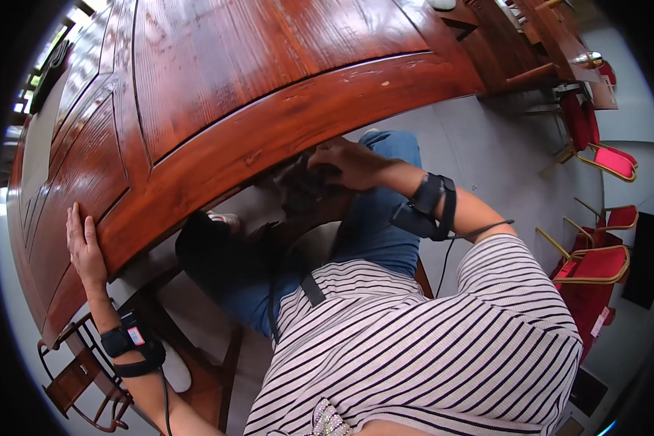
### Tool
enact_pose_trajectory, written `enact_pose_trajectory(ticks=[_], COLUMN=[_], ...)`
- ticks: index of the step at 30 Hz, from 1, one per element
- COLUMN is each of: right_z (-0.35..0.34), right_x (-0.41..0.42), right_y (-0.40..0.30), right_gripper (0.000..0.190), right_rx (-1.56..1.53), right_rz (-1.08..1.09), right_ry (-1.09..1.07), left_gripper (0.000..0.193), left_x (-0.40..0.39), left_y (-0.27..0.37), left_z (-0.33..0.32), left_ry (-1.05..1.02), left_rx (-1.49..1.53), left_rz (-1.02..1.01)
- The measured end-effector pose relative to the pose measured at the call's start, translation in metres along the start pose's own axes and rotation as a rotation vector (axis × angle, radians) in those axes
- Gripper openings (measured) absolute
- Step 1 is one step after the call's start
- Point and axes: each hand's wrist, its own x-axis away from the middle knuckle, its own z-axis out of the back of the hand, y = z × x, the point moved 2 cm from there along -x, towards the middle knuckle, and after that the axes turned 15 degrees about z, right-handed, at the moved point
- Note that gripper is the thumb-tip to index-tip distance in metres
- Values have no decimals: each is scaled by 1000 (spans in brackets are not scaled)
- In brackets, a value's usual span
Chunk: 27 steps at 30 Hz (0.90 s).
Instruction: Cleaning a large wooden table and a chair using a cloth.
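My left hand rests flat on the red-brown wooden table, near its front edge at the left. Its fingers point away from me and it holds nothing. Below the table's front edge, over my lap, my right hand is bent with curled fingers. Between its fingers and thumb is a dark crumpled object, perhaps a bag; shadow and blur hide its exact kind. My legs in blue jeans are spread beneath the table edge. Both forearms carry black strapped devices with cables.
Red-cushioned chairs with gold frames stand at the right. A dark wooden chair is at the lower left. More wooden furniture stands at the upper right. A beige sheet or mat lies on the table's far left.
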Motion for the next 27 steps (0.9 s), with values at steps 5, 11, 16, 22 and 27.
enact_pose_trajectory(ticks=[5, 11, 16, 22, 27], right_z=[134, 271, 290, 231, 241], right_x=[55, 53, 2, -35, -92], right_y=[-73, -106, -24, 72, 94], right_gripper=[38, 43, 53, 60, 65], right_rx=[-138, 786, 643, 756, 769], right_rz=[101, 152, -93, -290, -190], right_ry=[-139, 314, 167, 89, -9], left_gripper=[44, 45, 45, 45, 45], left_x=[2, 1, 3, 10, 24], left_y=[-14, -7, -5, 12, 19], left_z=[-6, -9, -7, 0, 15], left_ry=[13, -18, -36, -37, -33], left_rx=[-79, -99, -153, -172, -156], left_rz=[-3, 22, 60, 67, 88])
